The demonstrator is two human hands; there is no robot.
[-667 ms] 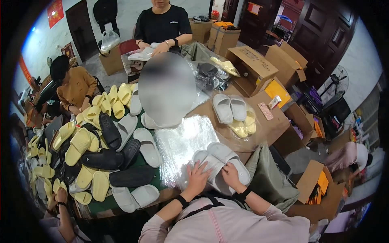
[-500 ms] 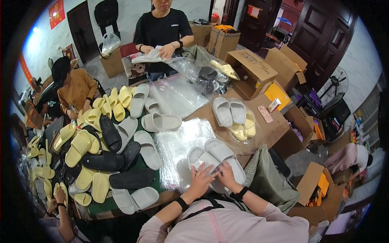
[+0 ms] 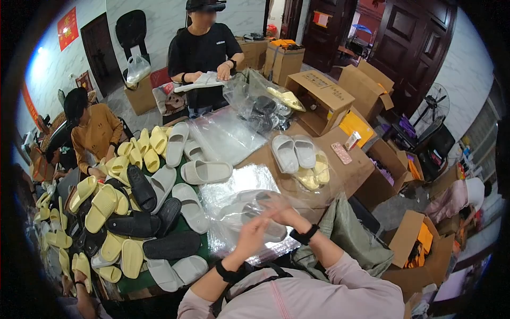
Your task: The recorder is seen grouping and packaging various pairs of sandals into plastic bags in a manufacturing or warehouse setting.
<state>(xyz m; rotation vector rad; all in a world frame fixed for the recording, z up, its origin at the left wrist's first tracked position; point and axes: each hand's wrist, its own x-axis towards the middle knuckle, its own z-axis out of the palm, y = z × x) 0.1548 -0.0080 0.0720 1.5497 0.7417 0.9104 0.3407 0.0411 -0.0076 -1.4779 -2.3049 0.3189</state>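
Note:
A pair of light grey slide slippers (image 3: 236, 215) lies inside a clear plastic bag (image 3: 245, 198) just in front of me. Beneath it is a stack of shiny clear bags (image 3: 218, 245). My left hand (image 3: 253, 235) is at the near edge of the bagged pair, its fingers close together and smeared. Over the right end of the bag, my right hand (image 3: 282, 210) reaches leftward, its fingertips blurred by motion. Whether either hand grips the film cannot be made out. Another grey pair (image 3: 294, 153) rests on cardboard beyond, partly over a bagged yellow pair (image 3: 313, 175).
Loose yellow, black and grey slippers (image 3: 141, 212) are heaped at left. Large clear bags (image 3: 226, 135) lie farther back. A person in black (image 3: 204, 58) stands opposite, handling a pale item. Open cartons (image 3: 319, 98), a pink phone (image 3: 341, 153) and a grey-green sack (image 3: 345, 234) are at right.
The slippers under my hands have shifted left and turned to lie more sideways. My left hand has come off their top to the near edge; my right hand has moved up and left.

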